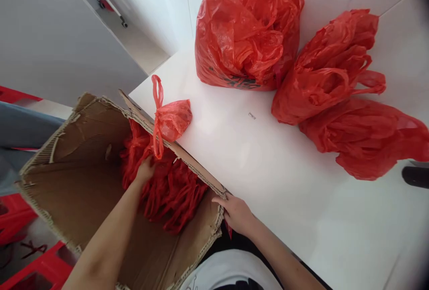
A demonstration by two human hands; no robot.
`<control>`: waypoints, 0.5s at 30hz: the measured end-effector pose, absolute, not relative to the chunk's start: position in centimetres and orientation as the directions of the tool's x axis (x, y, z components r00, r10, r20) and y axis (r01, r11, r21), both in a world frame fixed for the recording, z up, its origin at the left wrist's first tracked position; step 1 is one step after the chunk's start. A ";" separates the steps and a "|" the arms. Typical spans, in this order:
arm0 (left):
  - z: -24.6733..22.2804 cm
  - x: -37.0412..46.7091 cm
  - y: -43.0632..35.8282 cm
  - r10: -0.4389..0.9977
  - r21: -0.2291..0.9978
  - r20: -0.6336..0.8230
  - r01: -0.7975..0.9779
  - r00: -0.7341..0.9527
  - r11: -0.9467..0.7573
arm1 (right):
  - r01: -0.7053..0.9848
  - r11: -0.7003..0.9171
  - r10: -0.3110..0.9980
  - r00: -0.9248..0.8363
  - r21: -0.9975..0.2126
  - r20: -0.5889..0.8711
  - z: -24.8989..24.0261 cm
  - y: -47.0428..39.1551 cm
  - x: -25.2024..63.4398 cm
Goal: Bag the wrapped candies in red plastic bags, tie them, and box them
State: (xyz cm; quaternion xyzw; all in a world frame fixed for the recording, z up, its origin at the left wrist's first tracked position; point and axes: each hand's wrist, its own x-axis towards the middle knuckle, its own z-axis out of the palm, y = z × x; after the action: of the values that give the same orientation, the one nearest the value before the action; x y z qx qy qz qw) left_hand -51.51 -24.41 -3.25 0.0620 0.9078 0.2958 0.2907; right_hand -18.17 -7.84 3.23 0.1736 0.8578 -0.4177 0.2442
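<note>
A large cardboard box [83,187] with ragged rims stands open beside the white table. Many small red plastic bags [167,187] lie in a heap inside it. My left hand [145,170] reaches into the box and touches this heap; its fingers are hidden. At the box's near right corner, my right hand [236,213] grips the cardboard rim, thumb side towards the inside. One small knotted red bag [174,120] rests at the table's edge, its handle loops hanging over the rim close to my left hand.
On the white table [234,156] are a big full red bag [248,35] and two smaller ones [321,75] [365,133]. A black object [415,177] shows at the right edge. Red stools [43,267] stand at lower left, near a person's blue-clad leg [27,124].
</note>
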 end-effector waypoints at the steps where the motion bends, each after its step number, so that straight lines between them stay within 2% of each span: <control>1: -2.5 -52.0 -24.1 0.281 0.558 -0.456 -0.026 -0.844 0.829 | 0.503 0.592 0.099 -0.820 -0.629 -0.563 3.2 -7.9 -18.2; 4: 2.2 -53.3 -23.1 0.281 0.539 -0.301 0.081 -0.911 0.838 | 0.506 0.596 0.111 -0.821 -0.624 -0.559 3.3 -7.9 -18.3; 7: 7.5 -54.4 -20.2 0.323 0.537 0.001 0.273 -0.946 0.798 | 0.500 0.617 0.104 -0.818 -0.608 -0.566 3.3 -7.8 -18.5; 8: 8.6 -54.7 -18.7 0.371 0.519 0.054 0.343 -0.927 0.783 | 0.496 0.625 0.101 -0.817 -0.602 -0.568 3.4 -7.8 -18.6; 10: 9.3 -55.3 -15.4 0.501 0.477 0.018 0.448 -0.865 0.757 | 0.495 0.637 0.103 -0.814 -0.591 -0.571 3.5 -7.7 -18.6; 12: 8.4 -55.7 -12.7 0.604 0.478 -0.101 0.494 -0.791 0.726 | 0.501 0.636 0.111 -0.812 -0.587 -0.573 3.6 -7.7 -18.6; 15: 6.6 -56.0 -11.6 0.657 0.628 -0.205 0.417 -0.726 0.657 | 0.521 0.615 0.131 -0.807 -0.591 -0.575 3.7 -7.8 -18.5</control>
State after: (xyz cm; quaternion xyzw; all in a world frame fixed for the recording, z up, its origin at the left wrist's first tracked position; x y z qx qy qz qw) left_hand -55.96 -11.60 6.56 0.3034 0.8852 0.2818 0.2123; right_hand -18.50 -7.83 3.70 0.1885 0.8643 -0.3959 0.2464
